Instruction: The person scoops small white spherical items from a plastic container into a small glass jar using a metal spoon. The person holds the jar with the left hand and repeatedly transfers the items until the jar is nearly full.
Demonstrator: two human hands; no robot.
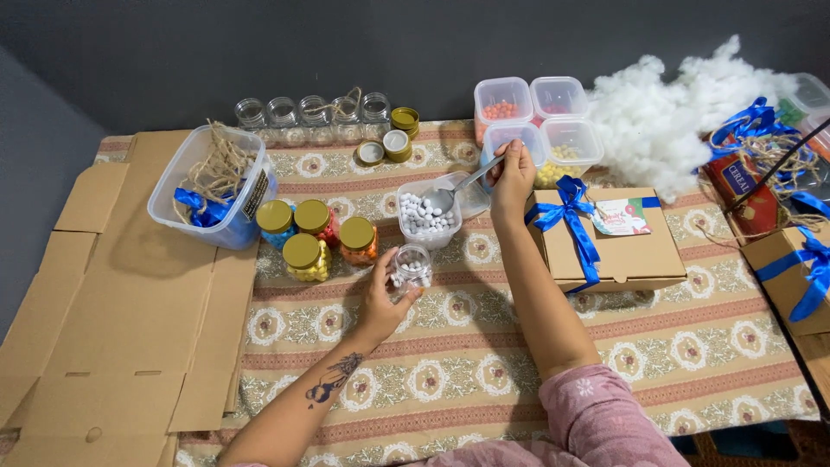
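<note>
My left hand (381,298) holds a small clear glass jar (412,265), tilted, with a few white candies inside. My right hand (512,177) grips the handle of a metal spoon (456,190) whose bowl rests in a clear square tub of white candies (425,218). The jar sits just below that tub. Several filled jars with gold lids (316,238) stand to the left of the tub.
A patterned cloth (484,346) covers the table. Flat cardboard (121,311) lies left, beside a clear tub of twine and blue ribbon (212,186). Empty jars (316,117) and gold lids (398,138) stand behind. Candy tubs (532,112), white stuffing (674,108) and ribboned brown boxes (605,238) sit right.
</note>
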